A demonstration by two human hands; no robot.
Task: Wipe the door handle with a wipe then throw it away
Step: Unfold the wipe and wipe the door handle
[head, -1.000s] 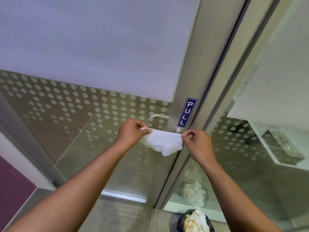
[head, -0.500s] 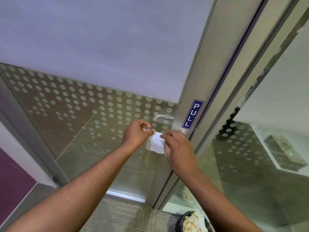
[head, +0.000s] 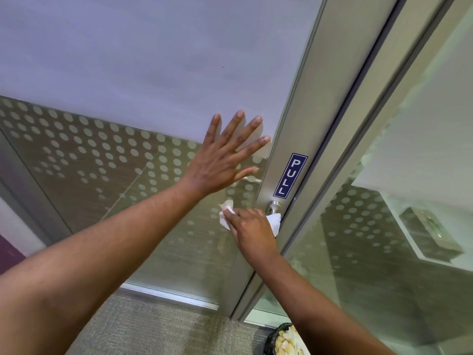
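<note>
A silver door handle [head: 273, 207] sticks out of the metal door frame just below a blue PULL sign [head: 290, 175]. My right hand [head: 252, 230] grips a white wipe [head: 273, 221] wrapped over the lever part of the handle, hiding most of it. Wipe edges show on both sides of the hand. My left hand [head: 225, 160] is spread flat against the frosted, dotted glass door [head: 107, 160], above and left of the handle, holding nothing.
A dark waste bin [head: 282, 340] holding crumpled pale tissues stands on the carpet at the bottom, right of the door's foot. A fixed glass panel [head: 384, 239] is on the right, with a white shelf behind it.
My left hand let go of the wipe and rose to press flat on the glass. My right hand took the whole wipe and closed it over the handle.
</note>
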